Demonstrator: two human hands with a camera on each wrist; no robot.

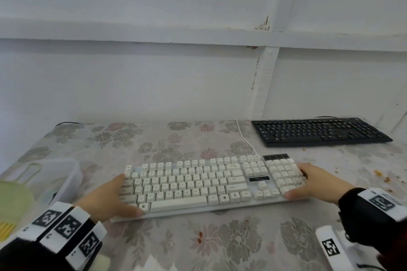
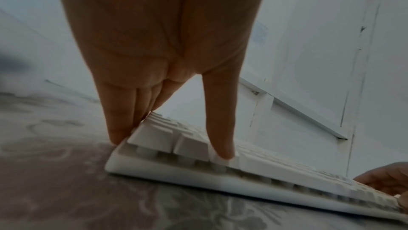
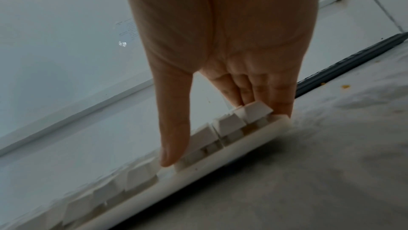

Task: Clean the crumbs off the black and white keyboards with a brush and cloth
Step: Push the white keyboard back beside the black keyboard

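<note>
The white keyboard (image 1: pixel 193 182) lies across the middle of the floral-covered table (image 1: pixel 220 244). My left hand (image 1: pixel 126 196) grips its left end, thumb (image 2: pixel 222 146) on the front keys and fingers (image 2: pixel 119 129) down the side edge. My right hand (image 1: pixel 297 181) grips the right end the same way, thumb (image 3: pixel 174 146) on the keys and fingers (image 3: pixel 282 97) at the edge. A dark shadow runs under the keyboard's (image 3: pixel 220 155) front edge. The black keyboard (image 1: pixel 319 132) lies at the back right, untouched. Orange crumbs (image 1: pixel 378 172) dot the table at the right.
A clear plastic container (image 1: pixel 50 174) stands at the left. A green item (image 1: pixel 11 196) and a yellow one (image 1: pixel 6 226) are cut off by the frame's left edge. The white cable (image 1: pixel 246 141) runs back toward the white wall behind the table.
</note>
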